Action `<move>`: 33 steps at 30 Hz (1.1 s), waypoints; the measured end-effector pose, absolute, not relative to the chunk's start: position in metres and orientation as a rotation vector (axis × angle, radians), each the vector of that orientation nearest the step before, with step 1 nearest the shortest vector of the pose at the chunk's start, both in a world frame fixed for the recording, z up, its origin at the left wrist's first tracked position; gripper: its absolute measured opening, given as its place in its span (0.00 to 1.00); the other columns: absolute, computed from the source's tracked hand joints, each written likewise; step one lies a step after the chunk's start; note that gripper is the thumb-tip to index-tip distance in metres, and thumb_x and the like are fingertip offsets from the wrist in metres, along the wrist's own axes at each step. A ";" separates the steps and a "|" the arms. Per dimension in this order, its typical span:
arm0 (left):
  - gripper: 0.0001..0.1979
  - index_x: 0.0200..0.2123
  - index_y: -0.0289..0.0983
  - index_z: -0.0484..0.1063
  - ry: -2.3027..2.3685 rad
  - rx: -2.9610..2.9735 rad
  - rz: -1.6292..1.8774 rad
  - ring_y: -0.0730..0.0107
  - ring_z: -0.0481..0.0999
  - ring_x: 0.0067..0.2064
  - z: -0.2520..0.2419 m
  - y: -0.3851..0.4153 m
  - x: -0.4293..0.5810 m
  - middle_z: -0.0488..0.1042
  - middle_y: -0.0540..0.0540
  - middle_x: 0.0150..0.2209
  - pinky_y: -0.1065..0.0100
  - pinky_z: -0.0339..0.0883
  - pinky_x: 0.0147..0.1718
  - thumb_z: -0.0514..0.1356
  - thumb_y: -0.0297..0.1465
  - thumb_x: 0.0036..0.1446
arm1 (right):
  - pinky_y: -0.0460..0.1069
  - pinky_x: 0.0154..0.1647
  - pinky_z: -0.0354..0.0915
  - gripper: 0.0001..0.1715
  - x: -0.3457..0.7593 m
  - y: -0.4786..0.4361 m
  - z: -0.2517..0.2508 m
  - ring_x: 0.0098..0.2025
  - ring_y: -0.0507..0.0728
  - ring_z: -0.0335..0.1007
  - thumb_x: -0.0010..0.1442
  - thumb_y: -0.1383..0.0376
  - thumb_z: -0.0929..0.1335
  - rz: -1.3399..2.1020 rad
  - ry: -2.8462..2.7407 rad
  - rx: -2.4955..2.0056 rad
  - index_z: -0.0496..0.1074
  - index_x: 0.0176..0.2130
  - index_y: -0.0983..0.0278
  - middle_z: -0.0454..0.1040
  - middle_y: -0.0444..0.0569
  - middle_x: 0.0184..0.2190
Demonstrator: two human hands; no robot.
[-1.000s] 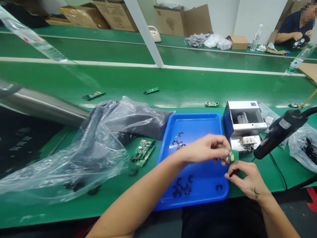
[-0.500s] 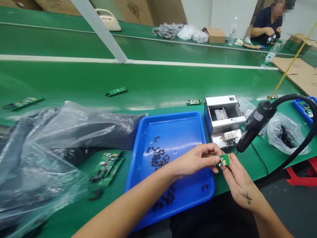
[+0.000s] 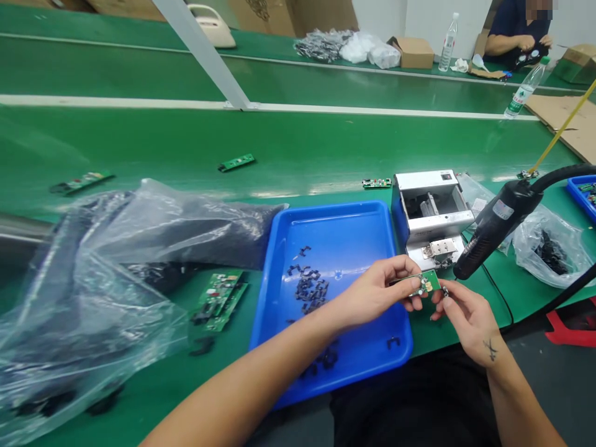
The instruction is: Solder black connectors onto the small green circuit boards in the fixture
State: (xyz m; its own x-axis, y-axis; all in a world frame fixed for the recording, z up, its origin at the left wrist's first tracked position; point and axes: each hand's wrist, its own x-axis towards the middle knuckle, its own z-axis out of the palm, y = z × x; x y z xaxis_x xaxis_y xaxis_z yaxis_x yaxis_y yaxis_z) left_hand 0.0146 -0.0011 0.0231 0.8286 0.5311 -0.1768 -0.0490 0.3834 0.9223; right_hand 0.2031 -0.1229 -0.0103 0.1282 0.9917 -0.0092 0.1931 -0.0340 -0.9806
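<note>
A small green circuit board (image 3: 431,280) is pinched between the thumb and fingers of my left hand (image 3: 391,282), above the right edge of the blue tray (image 3: 338,239). Close to the board's right end, my right hand (image 3: 465,309) has its thumb and forefinger closed on a tiny dark and shiny piece (image 3: 446,292), too small to name. Small black clips (image 3: 311,288) lie heaped in the tray, and a single one sits at its lower right corner. Just beyond my hands stands a silver and blue machine (image 3: 433,217). A black electric screwdriver (image 3: 496,226) hangs to its right.
A clear plastic bag of dark parts (image 3: 186,233) covers the left side, with circuit boards (image 3: 221,298) beside it. More boards (image 3: 237,162) lie on the green belt. An open bag of black parts (image 3: 552,251) sits at right. Across the belt, a person (image 3: 521,37) handles something dark.
My right hand has drawn away from the board to the right, and a tiny piece now shows between its fingertips. My left hand still holds the board. The view has shifted slightly.
</note>
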 end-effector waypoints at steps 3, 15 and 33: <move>0.19 0.38 0.35 0.68 0.521 1.183 0.375 0.73 0.77 0.28 0.024 -0.002 0.014 0.76 0.49 0.27 0.69 0.73 0.33 0.67 0.46 0.63 | 0.48 0.38 0.82 0.22 0.201 -0.125 -0.005 0.40 0.53 0.74 0.72 0.56 0.64 1.036 -1.252 -1.399 0.76 0.59 0.58 0.72 0.52 0.44; 0.07 0.39 0.37 0.74 0.798 1.803 0.450 0.71 0.74 0.33 0.034 -0.003 0.007 0.78 0.50 0.34 0.69 0.65 0.34 0.60 0.34 0.62 | 0.46 0.43 0.81 0.13 0.214 -0.120 0.006 0.38 0.50 0.78 0.64 0.64 0.73 0.980 -1.251 -1.378 0.75 0.50 0.59 0.75 0.44 0.36; 0.07 0.38 0.35 0.75 0.818 1.850 0.467 0.70 0.75 0.33 0.039 -0.007 0.005 0.80 0.49 0.33 0.70 0.63 0.31 0.59 0.33 0.62 | 0.48 0.43 0.80 0.02 0.204 -0.111 0.004 0.41 0.54 0.80 0.63 0.65 0.74 0.755 -1.302 -1.391 0.80 0.37 0.61 0.81 0.49 0.37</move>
